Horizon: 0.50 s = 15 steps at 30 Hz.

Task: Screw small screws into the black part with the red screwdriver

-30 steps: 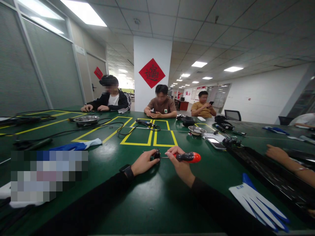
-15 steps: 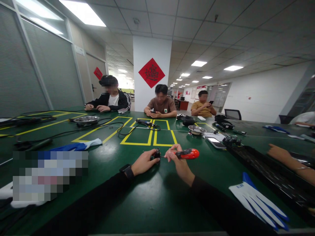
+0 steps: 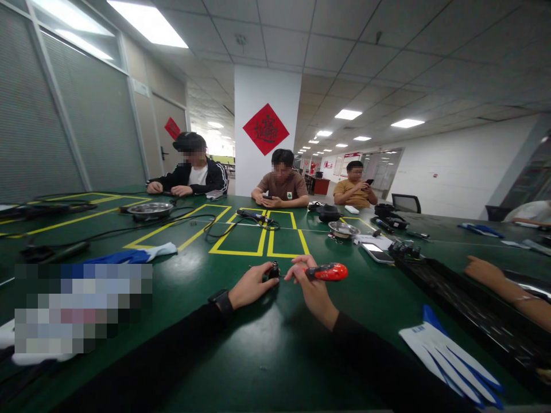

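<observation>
In the head view, my left hand (image 3: 253,288) rests low over the green table, thumb and fingers closed around a small black part (image 3: 274,269) with a narrower top that stands upright. My right hand (image 3: 310,287) grips a screwdriver with a red and black handle (image 3: 330,272), held about level. Its handle end points right and its shaft points left at the side of the black part. Whether the tip touches the part I cannot tell, as my fingers partly cover the shaft.
A white and blue glove (image 3: 447,358) lies at the right, beside a long black tray (image 3: 456,307). Beyond are a phone (image 3: 377,253) and metal bowls (image 3: 343,229). Another person's hand (image 3: 486,271) reaches in from the right. Several people sit around the table.
Both hands stay almost in place, the black part and the screwdriver still in them. My right hand's fingers have shifted slightly around the screwdriver. The view has moved a little.
</observation>
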Tool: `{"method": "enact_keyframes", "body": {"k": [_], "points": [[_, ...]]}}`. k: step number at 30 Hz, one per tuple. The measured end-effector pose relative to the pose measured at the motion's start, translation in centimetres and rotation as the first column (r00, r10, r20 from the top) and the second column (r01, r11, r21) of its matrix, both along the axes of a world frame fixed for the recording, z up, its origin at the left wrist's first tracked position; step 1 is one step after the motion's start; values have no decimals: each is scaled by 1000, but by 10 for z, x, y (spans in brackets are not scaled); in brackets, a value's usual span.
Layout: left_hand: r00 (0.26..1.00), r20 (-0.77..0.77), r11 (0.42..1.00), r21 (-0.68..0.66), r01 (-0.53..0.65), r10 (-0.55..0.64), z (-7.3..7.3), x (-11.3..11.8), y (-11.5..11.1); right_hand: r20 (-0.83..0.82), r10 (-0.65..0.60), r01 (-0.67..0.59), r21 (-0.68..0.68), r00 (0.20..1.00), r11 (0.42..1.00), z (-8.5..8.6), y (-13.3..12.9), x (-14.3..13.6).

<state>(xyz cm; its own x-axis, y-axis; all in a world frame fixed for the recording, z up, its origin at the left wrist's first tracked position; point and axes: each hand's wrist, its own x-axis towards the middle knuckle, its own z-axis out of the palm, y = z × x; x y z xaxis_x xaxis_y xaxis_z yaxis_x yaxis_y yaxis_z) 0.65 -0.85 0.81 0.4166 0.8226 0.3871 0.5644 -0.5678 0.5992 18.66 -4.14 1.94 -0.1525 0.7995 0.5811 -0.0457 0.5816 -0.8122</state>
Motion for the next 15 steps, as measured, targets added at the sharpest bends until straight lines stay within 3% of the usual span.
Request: {"method": "enact_keyframes", "body": {"k": [3,9,15], "points": [[1000,2,1000,-16,-16,16,0,0,-1,-83,44,-49,-60,996,997,0,2,-1],[1000,-13,1000,7,-24,24,2,-2,-1,-251,76,-83,-18,965,996,0,2,-1],[999,3,999,-8,-33,33,4,-1,-3,-199,-19,18,-9,980,1000,-1,2,0]]}}
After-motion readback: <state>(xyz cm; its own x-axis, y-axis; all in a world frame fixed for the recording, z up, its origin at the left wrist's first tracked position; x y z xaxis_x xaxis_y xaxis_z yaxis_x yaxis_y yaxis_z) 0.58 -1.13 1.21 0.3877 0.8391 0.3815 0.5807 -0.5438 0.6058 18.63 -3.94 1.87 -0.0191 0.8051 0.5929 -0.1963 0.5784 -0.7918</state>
